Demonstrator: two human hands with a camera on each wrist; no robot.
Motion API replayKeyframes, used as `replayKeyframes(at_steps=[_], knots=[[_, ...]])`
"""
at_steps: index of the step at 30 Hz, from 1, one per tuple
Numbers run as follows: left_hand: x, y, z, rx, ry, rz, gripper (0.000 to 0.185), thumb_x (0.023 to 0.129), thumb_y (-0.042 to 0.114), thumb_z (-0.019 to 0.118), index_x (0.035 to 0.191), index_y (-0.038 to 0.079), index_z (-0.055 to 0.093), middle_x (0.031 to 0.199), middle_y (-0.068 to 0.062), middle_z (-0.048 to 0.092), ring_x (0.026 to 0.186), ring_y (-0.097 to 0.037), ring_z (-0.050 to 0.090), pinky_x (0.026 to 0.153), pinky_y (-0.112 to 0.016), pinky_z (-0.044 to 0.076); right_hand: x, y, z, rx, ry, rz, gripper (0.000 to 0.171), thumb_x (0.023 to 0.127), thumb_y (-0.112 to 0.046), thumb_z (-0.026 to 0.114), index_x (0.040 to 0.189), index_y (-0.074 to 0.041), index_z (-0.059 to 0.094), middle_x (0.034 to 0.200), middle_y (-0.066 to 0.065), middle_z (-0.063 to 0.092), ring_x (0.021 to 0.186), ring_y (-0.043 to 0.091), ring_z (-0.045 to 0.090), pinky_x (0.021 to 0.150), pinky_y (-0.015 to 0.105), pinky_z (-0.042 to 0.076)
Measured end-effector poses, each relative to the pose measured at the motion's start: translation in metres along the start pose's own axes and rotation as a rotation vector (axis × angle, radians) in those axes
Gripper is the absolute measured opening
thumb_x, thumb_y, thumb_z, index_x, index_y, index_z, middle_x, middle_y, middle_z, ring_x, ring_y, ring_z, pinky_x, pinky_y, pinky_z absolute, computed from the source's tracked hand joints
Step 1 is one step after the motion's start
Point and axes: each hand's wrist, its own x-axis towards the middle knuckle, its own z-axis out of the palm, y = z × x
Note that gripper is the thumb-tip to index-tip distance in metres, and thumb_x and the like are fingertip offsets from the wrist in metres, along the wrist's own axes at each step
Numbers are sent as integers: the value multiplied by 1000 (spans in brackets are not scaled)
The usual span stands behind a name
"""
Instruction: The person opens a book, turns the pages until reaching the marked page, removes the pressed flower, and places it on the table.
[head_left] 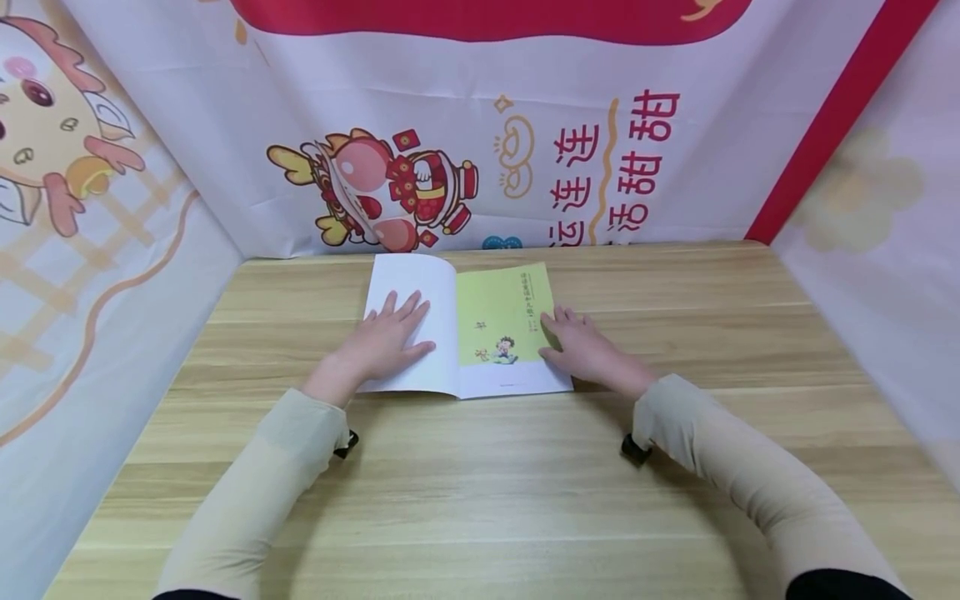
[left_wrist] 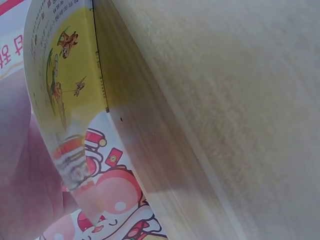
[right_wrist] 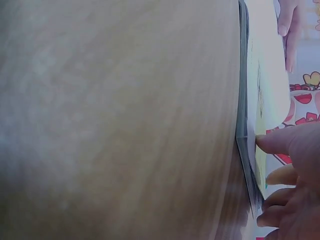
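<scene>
Book (head_left: 465, 329) open flat, mid-bench (head_left: 480, 483), spine running away from the person.
Left hand (head_left: 386, 337) spread flat on the white left page; right hand (head_left: 585, 348) at the right page's outer edge, fingers lightly curled on it (nearer hand to the green page).

Bright, even, diffuse light from overhead in the head view; soft faint shadows on the desk (head_left: 480, 467) beneath both sleeves. Sharp at the centre, bowed at the edges by a wide lens. Blurred and washed out in both wrist views, with pale glare across the book (right_wrist: 265, 75) page.
</scene>
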Motion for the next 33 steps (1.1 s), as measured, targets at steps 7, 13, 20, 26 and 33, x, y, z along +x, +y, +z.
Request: replayKeyframes(at_steps=[7,13,20,26,33], knots=[[0,1,1,6,16,17,79,105,54,47,165,12,16,172,-6,6,156,-34,-6,121,-64,6,-6,-3,-4,168,172,-35,52,98,-9,68,148,-8,54,165,20,25,148,40,31,113,52,39],[0,3,1,-7,16,30,79,106,55,45,165,12,16,172,-8,5,156,-36,-6,121,-64,4,-4,-2,-10,416,369,-49,34,93,3,70,126,-4,71,151,13,53,118,30,65,92,40,58],[0,4,2,-7,13,26,79,106,55,44,165,11,16,172,-8,4,156,-36,-6,121,-63,5,3,7,-10,554,421,2,37,88,2,77,124,-1,70,115,16,69,95,28,69,83,38,60],[-1,4,2,-16,15,24,79,106,55,45,165,11,17,172,-9,4,156,-36,-6,121,-63,4,9,13,-8,585,418,60,41,87,-2,81,126,-2,68,101,14,71,91,25,66,81,34,57],[0,3,3,-12,18,25,79,106,55,45,165,11,17,172,-9,4,156,-37,-5,121,-64,5,11,14,-9,584,388,125,48,87,-4,80,133,-5,66,99,12,73,89,23,68,76,30,56]])
